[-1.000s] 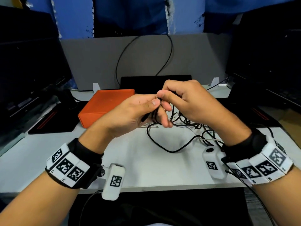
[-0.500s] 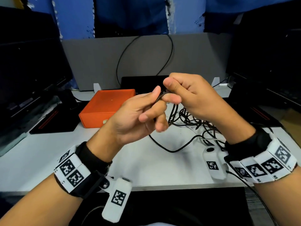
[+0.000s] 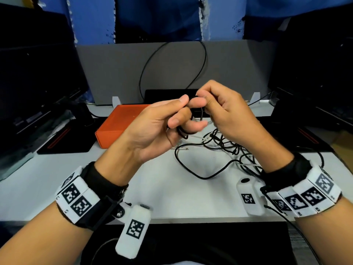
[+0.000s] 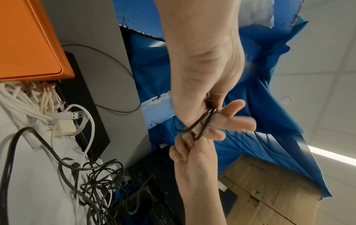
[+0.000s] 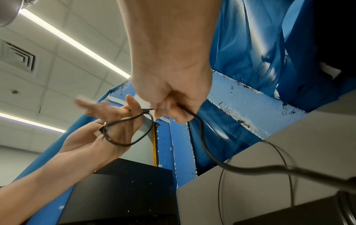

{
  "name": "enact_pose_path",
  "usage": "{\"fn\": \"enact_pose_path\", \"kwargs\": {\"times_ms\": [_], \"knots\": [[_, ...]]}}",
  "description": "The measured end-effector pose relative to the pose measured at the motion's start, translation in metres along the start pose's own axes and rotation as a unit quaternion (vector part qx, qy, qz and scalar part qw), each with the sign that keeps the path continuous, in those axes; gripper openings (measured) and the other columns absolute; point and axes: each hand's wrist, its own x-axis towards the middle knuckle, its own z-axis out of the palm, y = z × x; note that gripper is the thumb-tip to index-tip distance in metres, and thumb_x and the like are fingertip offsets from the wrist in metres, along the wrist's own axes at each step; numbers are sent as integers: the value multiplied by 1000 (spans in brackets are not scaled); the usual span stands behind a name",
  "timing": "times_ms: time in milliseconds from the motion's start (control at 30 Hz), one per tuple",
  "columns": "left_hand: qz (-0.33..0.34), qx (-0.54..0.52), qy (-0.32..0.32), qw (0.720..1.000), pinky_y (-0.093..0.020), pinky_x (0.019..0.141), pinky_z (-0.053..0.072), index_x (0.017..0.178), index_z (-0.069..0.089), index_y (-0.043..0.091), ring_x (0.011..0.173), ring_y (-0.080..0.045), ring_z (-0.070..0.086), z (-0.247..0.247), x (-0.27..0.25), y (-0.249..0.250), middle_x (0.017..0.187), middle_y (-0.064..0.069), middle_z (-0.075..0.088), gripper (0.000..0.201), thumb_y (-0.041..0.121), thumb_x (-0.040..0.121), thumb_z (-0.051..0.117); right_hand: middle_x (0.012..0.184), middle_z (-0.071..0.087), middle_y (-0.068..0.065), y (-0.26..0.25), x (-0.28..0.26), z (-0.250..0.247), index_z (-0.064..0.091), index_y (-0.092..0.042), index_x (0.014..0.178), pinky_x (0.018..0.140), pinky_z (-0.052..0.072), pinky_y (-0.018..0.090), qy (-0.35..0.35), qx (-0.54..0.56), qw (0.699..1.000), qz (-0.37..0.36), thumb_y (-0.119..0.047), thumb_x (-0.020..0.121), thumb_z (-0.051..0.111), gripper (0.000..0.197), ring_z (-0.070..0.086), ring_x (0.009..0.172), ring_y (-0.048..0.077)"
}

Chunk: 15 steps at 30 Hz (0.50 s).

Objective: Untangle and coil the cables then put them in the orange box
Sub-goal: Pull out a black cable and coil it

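Note:
Above the table I hold a thin black cable (image 3: 200,115) between both hands. My left hand (image 3: 183,115) has a small loop of the cable (image 5: 131,132) wound round its fingers (image 4: 231,120), and the plug end (image 4: 210,101) is tucked by the thumb. My right hand (image 3: 204,104) pinches the cable (image 5: 154,108) right beside the left fingertips, and the rest trails down (image 5: 212,153) to a black tangle (image 3: 225,146) on the white table (image 3: 172,197). The orange box (image 3: 118,125) sits closed at the back left, behind the left hand.
White cables and USB plugs (image 4: 57,120) lie heaped by the orange box (image 4: 25,38). A grey partition (image 3: 172,69) with a black cable loop stands behind. Dark monitors (image 3: 34,83) flank both sides, and black pads (image 3: 65,142) lie at the table's sides.
Both hands rose slightly above the table. My left hand turned more palm-up while my right hand carried the cable up and around the left fingers.

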Motion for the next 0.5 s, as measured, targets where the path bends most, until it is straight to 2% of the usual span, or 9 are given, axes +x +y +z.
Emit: {"fn": "enact_pose_path", "kwargs": {"times_ms": [33, 67, 100, 200, 267, 333, 400, 433, 500], "knots": [[11, 8, -12, 1000, -30, 120, 26, 132, 34, -27, 79, -15, 76, -1, -3, 3, 46, 8, 48, 63, 27, 101, 48, 68, 53, 6, 0, 0, 1, 58, -19, 96, 55, 41, 41, -11, 11, 1000, 5, -34, 110, 43, 25, 47, 60, 20], [40, 18, -8, 999, -32, 125, 12, 137, 16, -32, 94, -17, 77, -2, -5, 9, 49, 8, 54, 74, 27, 103, 43, 67, 51, 2, 0, -1, 3, 57, -18, 101, 52, 40, 37, -25, 16, 999, 11, -35, 111, 39, 27, 45, 56, 13], [86, 39, -3, 996, -31, 126, 12, 140, 12, -30, 102, -16, 75, -5, -6, 12, 53, 7, 58, 70, 26, 106, 36, 68, 51, 2, 1, -2, 5, 55, -19, 104, 49, 41, 36, -43, 12, 999, 16, -37, 111, 36, 27, 44, 53, 9], [190, 17, 47, 980, -30, 107, 50, 139, 33, -20, 99, -16, 75, -10, 1, 15, 75, -1, 60, 48, 18, 111, 24, 74, 53, 10, 3, -7, 14, 49, -35, 101, 43, 49, 38, -132, -16, 990, 41, -35, 111, 34, 18, 48, 48, 13], [214, -14, 90, 973, -30, 91, 57, 141, 36, -19, 89, -17, 76, -15, 5, 12, 91, -8, 62, 45, 13, 111, 29, 71, 50, -1, 2, -10, 20, 49, -27, 101, 55, 44, 29, -206, -25, 977, 52, -33, 111, 36, 17, 47, 53, 7], [227, 106, 142, 958, -30, 84, 58, 144, 36, -12, 85, -19, 76, -14, 10, 5, 98, -6, 74, 39, 10, 111, 32, 72, 49, -9, -4, -12, 22, 49, -19, 94, 65, 34, 21, -266, -72, 961, 31, -31, 111, 40, 23, 48, 62, 2], [229, 325, 147, 906, -30, 84, 58, 147, 34, -1, 88, -18, 76, -16, 13, -7, 110, -3, 75, 37, 11, 112, 33, 74, 50, -13, -11, -12, 19, 53, -19, 91, 67, 31, 27, -292, -138, 946, -7, -31, 109, 44, 23, 48, 68, 1], [218, 443, 137, 859, -28, 85, 57, 147, 35, 3, 89, -16, 75, -19, 14, -12, 112, 2, 74, 37, 14, 112, 35, 74, 51, -17, -13, -12, 16, 58, -20, 95, 68, 32, 31, -289, -162, 943, -20, -30, 108, 45, 20, 47, 67, 1], [160, 624, 110, 757, -31, 76, 54, 128, 52, 7, 80, -14, 70, -26, 16, -15, 91, 16, 70, 25, 20, 110, 39, 72, 55, -21, -13, -11, 8, 65, -24, 96, 67, 38, 36, -264, -177, 948, -27, -27, 105, 50, 17, 48, 63, 3]]}}
